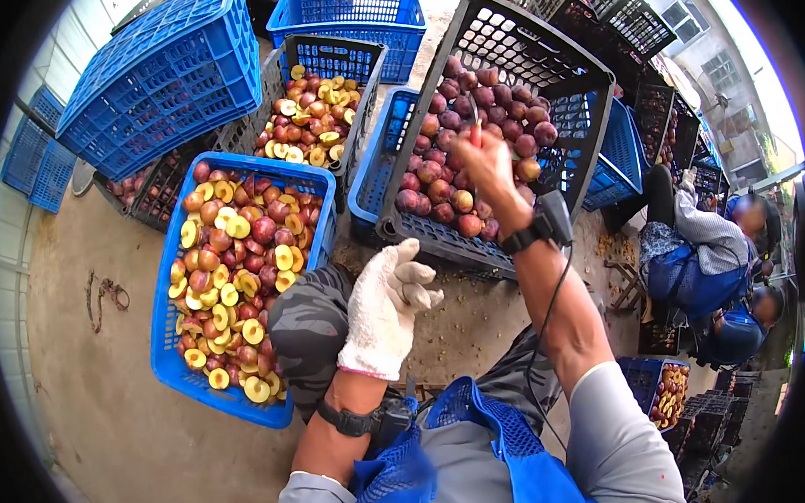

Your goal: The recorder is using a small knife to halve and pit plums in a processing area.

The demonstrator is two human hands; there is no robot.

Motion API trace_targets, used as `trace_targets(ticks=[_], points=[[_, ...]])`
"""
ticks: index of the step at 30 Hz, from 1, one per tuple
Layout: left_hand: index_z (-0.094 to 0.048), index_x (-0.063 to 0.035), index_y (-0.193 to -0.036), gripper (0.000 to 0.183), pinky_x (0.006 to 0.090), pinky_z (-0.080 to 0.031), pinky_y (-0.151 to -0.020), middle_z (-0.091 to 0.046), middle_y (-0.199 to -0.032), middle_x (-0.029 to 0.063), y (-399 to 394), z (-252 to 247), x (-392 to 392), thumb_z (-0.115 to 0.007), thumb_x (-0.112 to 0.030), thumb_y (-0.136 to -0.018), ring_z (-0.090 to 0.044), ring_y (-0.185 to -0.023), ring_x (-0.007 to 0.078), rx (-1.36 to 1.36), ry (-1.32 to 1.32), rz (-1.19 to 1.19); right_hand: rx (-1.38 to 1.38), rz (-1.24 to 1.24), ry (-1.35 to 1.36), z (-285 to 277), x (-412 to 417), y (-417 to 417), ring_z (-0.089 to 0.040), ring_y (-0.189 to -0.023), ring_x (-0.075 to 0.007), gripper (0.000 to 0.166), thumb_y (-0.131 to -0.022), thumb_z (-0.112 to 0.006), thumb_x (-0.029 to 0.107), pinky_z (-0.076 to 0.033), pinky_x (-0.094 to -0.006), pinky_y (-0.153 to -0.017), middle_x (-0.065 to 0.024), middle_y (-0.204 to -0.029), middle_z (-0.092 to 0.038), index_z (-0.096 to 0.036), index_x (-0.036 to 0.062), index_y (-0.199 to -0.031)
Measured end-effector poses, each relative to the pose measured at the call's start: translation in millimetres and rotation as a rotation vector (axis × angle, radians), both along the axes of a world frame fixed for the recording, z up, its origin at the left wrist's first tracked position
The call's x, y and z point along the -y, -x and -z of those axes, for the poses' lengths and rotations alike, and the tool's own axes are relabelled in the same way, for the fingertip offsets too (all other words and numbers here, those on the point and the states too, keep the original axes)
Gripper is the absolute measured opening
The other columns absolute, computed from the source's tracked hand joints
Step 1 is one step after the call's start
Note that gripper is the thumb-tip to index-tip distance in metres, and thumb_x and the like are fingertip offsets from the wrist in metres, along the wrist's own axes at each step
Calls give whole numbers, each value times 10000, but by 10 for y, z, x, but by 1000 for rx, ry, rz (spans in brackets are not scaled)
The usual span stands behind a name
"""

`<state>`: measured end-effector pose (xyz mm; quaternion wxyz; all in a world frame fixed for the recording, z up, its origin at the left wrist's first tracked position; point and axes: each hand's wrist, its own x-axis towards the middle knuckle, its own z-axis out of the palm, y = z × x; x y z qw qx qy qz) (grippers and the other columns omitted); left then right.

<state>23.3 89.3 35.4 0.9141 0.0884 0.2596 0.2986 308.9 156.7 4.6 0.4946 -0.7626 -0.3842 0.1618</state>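
My left hand (384, 305), in a white knit glove, is held above my knees with its fingers loosely curled and nothing visible in it. My bare right hand (489, 162) reaches over the whole plums (433, 190) in a tilted black plastic crate (585, 65). It grips a small knife with a red handle (476, 134), whose curved metal blade points away from me. To the left of my knee, a blue plastic crate (166, 346) is filled with halved plums (228, 294), many with yellow flesh facing up. The right palm is hidden.
Another black crate (369, 60) of cut plums stands beyond the blue one. Stacked blue crates (170, 80) rise at the upper left. A blue crate (378, 139) sits under the tilted one. Two people (698, 248) sit at the right among crates. A cord (545, 333) hangs from my right wrist.
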Motion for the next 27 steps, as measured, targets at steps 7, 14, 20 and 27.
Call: trace_targets(ticks=[7, 14, 20, 27], points=[[-606, -3, -1262, 389, 424, -565, -771, -728, -880, 121, 12, 61, 110, -507, -305, -1039, -653, -634, 199, -43, 65, 84, 230, 122, 370, 1069, -98, 152, -664, -775, -217, 484, -776, -787, 449, -547, -391, -747, -141, -827, -713, -659, -4, -889], [-514, -18, -1394, 521, 461, -538, -902, -684, -1121, 156, -125, 93, 147, -456, -415, -1060, -683, -858, 247, -143, 50, 48, -635, -160, 92, 250, 497, 413, -468, -548, -52, 259, -802, -751, 197, -375, -233, -464, 32, -795, -604, -646, 70, -1002], [-544, -60, -1352, 612, 462, -467, -1029, -643, -1212, 111, -398, 181, 181, -435, -573, -1037, -622, -1135, 245, 111, 146, 6, -237, -333, -104, -300, 1492, 1282, -668, -1007, -175, 518, -739, -873, 124, -544, -337, -888, -77, -1166, -702, -665, 1, -1197], [-645, -120, -1289, 454, 363, -542, -663, -700, -1026, 94, -153, 111, 314, -541, -460, -1007, -687, -724, 239, -81, -148, 54, -37, -38, 109, -507, 2142, 1353, -622, -719, -240, 284, -942, -730, 242, -515, -352, -700, -120, -806, -638, -628, 1, -1053]])
